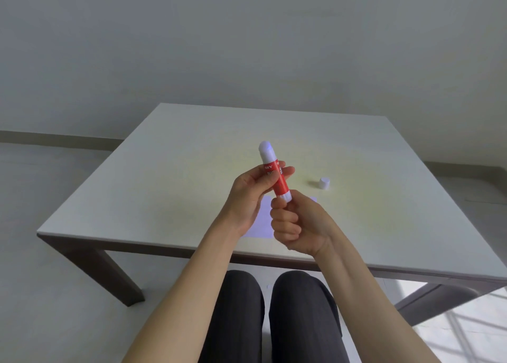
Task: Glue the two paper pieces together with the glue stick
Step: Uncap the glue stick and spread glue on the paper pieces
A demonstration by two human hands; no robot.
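Observation:
I hold a red glue stick (279,178) upright above the white table (164,170), its white glue tip bare and pointing up and away. My left hand (252,195) grips the red barrel. My right hand (296,222) pinches the white base end between thumb and fingers. The white cap (324,183) stands alone on the table to the right of the stick. Pale paper (260,220) lies flat on the table under my hands; a corner of paper (312,199) shows beside my right hand. My hands hide most of the paper.
The table's near edge (192,248) runs just beyond my knees (274,307). A grey wall stands behind the table, and light floor lies on both sides.

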